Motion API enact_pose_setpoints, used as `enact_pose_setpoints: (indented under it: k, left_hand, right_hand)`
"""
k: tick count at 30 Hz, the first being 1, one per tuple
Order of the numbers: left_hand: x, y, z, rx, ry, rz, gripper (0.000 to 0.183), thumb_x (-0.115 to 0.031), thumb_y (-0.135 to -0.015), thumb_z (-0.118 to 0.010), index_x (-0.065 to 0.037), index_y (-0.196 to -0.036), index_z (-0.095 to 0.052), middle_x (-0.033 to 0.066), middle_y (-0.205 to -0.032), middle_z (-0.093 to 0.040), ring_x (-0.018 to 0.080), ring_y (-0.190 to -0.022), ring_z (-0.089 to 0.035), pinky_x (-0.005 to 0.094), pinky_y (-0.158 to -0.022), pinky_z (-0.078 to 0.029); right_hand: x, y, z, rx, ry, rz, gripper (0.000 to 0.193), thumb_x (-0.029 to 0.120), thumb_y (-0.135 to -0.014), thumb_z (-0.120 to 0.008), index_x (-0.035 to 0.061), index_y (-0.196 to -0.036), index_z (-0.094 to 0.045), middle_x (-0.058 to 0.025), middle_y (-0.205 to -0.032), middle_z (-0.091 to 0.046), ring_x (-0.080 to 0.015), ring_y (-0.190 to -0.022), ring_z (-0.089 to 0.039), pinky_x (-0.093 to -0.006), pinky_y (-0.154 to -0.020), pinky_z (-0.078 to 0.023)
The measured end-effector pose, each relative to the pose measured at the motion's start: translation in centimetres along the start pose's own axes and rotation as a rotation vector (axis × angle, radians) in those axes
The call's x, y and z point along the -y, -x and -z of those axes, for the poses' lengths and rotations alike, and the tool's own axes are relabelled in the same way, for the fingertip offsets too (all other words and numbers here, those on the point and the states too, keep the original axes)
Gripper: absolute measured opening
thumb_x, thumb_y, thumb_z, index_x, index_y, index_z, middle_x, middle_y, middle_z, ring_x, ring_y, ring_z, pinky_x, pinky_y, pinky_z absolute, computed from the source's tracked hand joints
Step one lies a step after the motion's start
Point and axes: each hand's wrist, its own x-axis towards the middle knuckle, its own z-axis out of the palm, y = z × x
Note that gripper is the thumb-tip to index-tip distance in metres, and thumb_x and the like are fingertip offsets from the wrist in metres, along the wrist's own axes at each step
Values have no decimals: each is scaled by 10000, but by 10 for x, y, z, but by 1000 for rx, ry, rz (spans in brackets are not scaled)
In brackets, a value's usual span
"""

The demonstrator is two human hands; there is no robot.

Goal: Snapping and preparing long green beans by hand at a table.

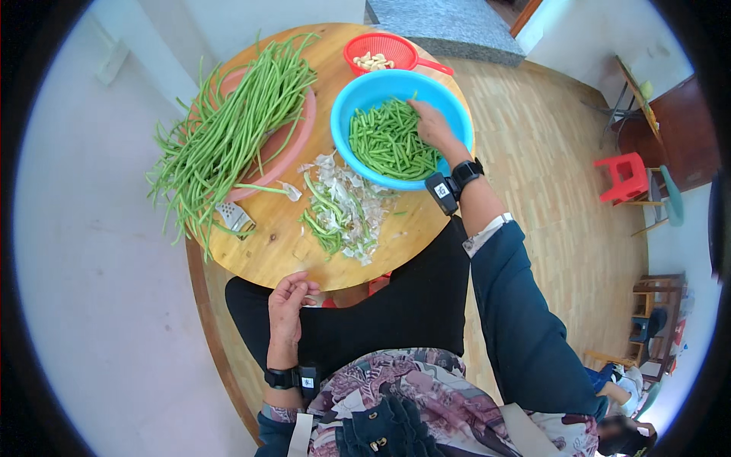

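My right hand [434, 126] reaches into a blue basin [346, 95] at the table's far right. Its fingers are closed over cut green bean pieces [388, 137], and a green tip shows by them; the palm side is hidden. By the near table edge, my left hand [288, 301] is curled, thumb against fingers, with nothing visible in it. Long green beans [236, 126] lie heaped across a pink basin [306, 126] at the left, many hanging over its rim. Between the basins lies a pile of bean trimmings and papery white skins [346, 209].
A red strainer [415, 57] with peeled garlic cloves [375, 61] stands behind the blue basin. A metal grater [234, 218] lies near the pink basin on the round wooden table [266, 255]. A wall borders the left; a red stool [623, 177] and another person [628, 388] are at right.
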Motion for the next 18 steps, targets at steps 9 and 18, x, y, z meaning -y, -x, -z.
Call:
enact_pose_setpoints:
  k: [9, 18]
  left_hand:
    - [2, 1, -11, 56, 11, 24, 235, -110, -842, -528, 0, -1050, -525, 86, -855, -615, 141, -758, -589, 238, -636, -458]
    - [0, 4, -18, 55, -34, 35, 232, -102, -842, -522, 8, -1046, -529, 86, -854, -616, 132, -743, -584, 231, -635, -460]
  right_hand:
    - [4, 47, 26, 276, 268, -77, 303, 9, -718, -468, 120, -945, -635, -107, -980, -593, -294, -922, -543, -383, -801, -441]
    - [40, 88, 10, 72, 92, 148, 254, 56, -743, -469, 119, -919, -641, -100, -1011, -599, -287, -879, -561, -388, -764, -441]
